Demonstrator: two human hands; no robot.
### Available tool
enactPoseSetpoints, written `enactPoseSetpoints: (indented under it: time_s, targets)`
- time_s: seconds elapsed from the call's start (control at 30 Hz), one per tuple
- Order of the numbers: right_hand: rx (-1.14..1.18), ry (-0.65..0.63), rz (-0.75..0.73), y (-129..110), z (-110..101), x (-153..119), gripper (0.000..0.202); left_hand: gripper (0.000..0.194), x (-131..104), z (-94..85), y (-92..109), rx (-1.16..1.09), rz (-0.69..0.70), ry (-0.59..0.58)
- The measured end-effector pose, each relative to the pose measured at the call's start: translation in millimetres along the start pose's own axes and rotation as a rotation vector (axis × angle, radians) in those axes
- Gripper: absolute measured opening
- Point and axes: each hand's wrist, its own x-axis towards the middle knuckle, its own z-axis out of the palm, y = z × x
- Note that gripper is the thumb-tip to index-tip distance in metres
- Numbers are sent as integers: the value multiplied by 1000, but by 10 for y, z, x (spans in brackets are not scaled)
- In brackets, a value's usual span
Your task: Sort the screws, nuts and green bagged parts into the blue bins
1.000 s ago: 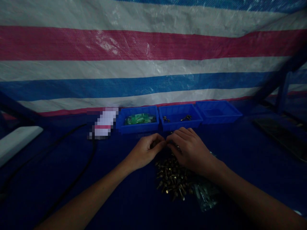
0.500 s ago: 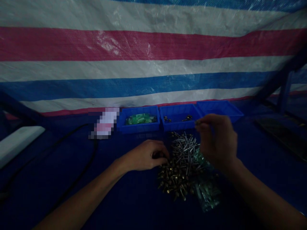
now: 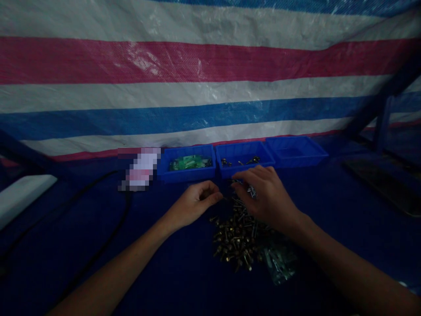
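My left hand [image 3: 197,202] is closed in a pinch just left of a pile of hardware; a thin sliver shows at its fingertips, too small and dark to name. Over the far side of the pile, my right hand [image 3: 268,193] has thumb and forefinger pinched close to the left one, on something I cannot make out. Brass-coloured bolts [image 3: 235,248] make up the near part of the pile. Long silver screws or pins [image 3: 241,210] lie behind them, partly covered by my right hand. A clear packet of pale greenish pieces [image 3: 279,263] rests at the pile's right.
Behind the hands stand three blue bins: the left bin [image 3: 187,176] holds green packets, the middle bin [image 3: 245,149] a few small metal parts, the right bin [image 3: 296,151] stands beside it. A black cable [image 3: 123,219] and white block [image 3: 26,195] lie left. A striped sheet [image 3: 197,61] hangs behind.
My right hand has come left and down from in front of the right bins to the pile. My left hand has lifted slightly away from the bolts, still pinched.
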Motion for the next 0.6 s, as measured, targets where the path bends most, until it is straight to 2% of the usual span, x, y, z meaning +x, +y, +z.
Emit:
enactPoseSetpoints:
  time_s: [0.07, 0.13, 0.4, 0.6]
  targets:
    - [35, -87, -64, -124, 45, -45, 17, 24, 1, -8, -7, -9, 8, 28]
    - [33, -122, -102, -190, 92, -75, 16, 24, 3, -8, -14, -17, 3, 26]
    - [-22, -112, -148, -167, 161, -109, 13, 27, -26, 15, 0, 68, -33, -31]
    - [46, -144, -161, -149, 136, -97, 10, 30, -43, 18, 15, 115, -15, -50]
